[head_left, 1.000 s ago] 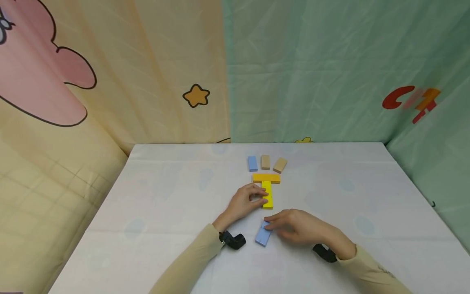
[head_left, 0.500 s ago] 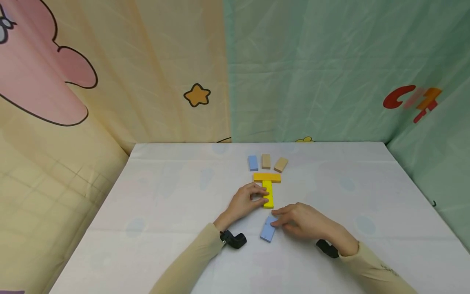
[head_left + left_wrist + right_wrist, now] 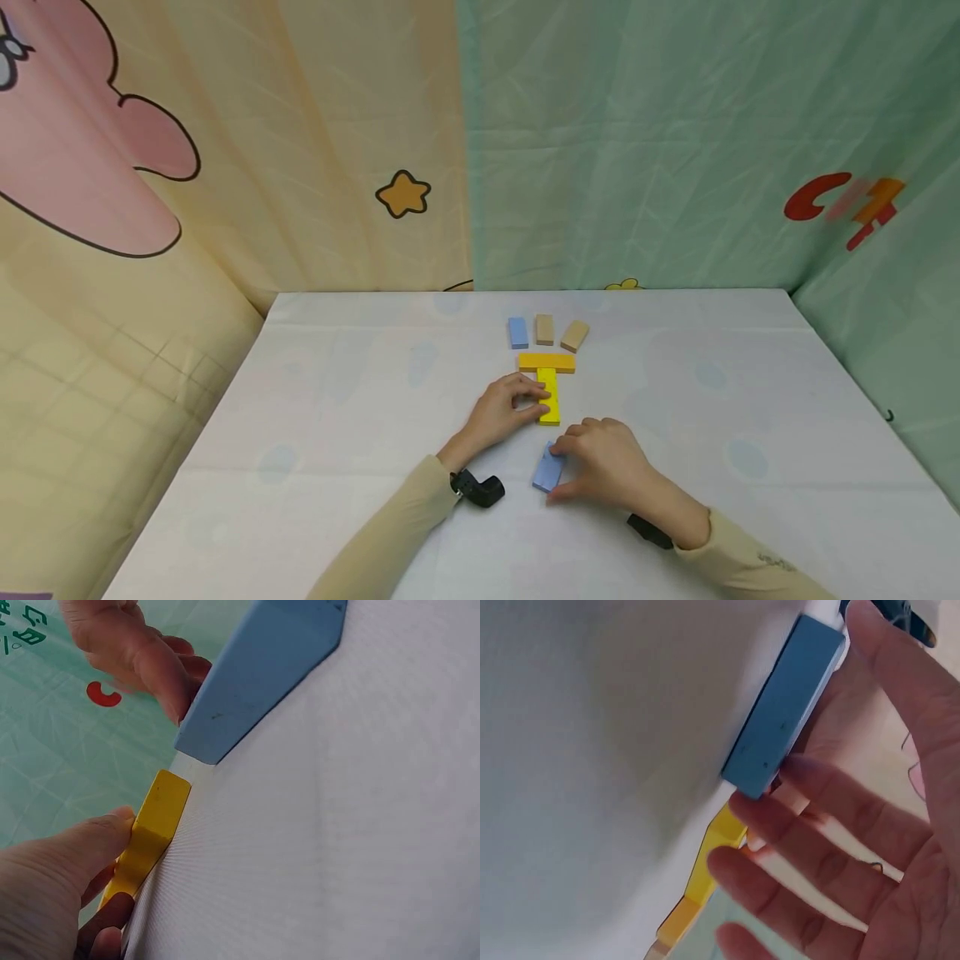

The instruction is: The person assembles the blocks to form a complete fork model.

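On the white tabletop, a bright yellow block [image 3: 552, 410] lies lengthwise, its far end against an orange-yellow block [image 3: 547, 362] set crosswise, forming a T. My left hand [image 3: 495, 411] holds the yellow block from its left side, thumb near the near end; the left wrist view shows thumb and fingers on the yellow block [image 3: 159, 806]. Just nearer to me lies a light blue block [image 3: 547, 472], slightly tilted and apart from the yellow one. My right hand [image 3: 611, 468] spans this blue block [image 3: 784, 705] lengthwise, fingers at its far end and thumb at its near end.
Beyond the T lie another light blue block [image 3: 517, 333], a tan block [image 3: 543, 330] and a second, slanted tan block [image 3: 574, 336]. Patterned curtains [image 3: 660, 150] hang behind the table and along its sides. Both wrists wear black devices [image 3: 480, 490].
The right hand has slid the near blue block forward and slightly right, then shifted its thumb to the block's near end. The left hand stays on the yellow block.
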`<state>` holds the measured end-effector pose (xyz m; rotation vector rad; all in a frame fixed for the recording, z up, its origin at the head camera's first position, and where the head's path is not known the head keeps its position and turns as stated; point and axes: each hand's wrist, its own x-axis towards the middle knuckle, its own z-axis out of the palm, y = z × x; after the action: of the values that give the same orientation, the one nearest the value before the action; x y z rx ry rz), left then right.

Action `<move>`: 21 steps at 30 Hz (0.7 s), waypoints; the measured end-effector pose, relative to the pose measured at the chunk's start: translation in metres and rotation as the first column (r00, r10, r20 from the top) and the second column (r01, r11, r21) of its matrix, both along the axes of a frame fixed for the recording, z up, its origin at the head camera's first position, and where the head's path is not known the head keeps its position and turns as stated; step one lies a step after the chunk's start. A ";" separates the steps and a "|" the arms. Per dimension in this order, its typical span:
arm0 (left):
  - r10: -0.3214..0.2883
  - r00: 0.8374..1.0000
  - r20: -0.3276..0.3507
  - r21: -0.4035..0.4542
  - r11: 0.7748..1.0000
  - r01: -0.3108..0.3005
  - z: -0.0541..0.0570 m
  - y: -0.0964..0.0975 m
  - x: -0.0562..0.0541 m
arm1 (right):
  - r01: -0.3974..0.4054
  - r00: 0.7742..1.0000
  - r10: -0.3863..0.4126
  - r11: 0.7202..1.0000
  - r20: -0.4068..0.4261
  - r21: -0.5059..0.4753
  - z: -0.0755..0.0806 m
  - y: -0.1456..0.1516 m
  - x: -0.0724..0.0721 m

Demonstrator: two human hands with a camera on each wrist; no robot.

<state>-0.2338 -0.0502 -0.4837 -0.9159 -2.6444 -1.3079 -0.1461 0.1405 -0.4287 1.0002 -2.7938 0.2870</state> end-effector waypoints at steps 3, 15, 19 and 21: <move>0.001 1.000 -0.003 0.004 1.000 -0.001 0.000 0.000 0.000 | 0.031 0.999 -0.031 0.999 -0.016 0.007 -0.001 -0.003 0.002; 0.000 1.000 -0.004 0.004 1.000 0.000 -0.001 0.001 -0.001 | 0.002 0.993 0.007 0.997 0.121 -0.079 -0.009 0.007 -0.006; 0.000 1.000 -0.008 -0.006 1.000 0.000 -0.001 0.000 -0.001 | -0.023 0.990 0.036 0.995 0.140 -0.094 -0.010 0.012 -0.007; -0.002 1.000 -0.008 -0.007 1.000 0.002 -0.001 0.000 -0.001 | -0.039 0.990 0.051 0.995 0.130 -0.094 -0.010 0.014 -0.007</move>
<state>-0.2346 -0.0503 -0.4842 -0.9227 -2.6446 -1.2927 -0.1526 0.1543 -0.4391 1.0614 -2.8472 0.4996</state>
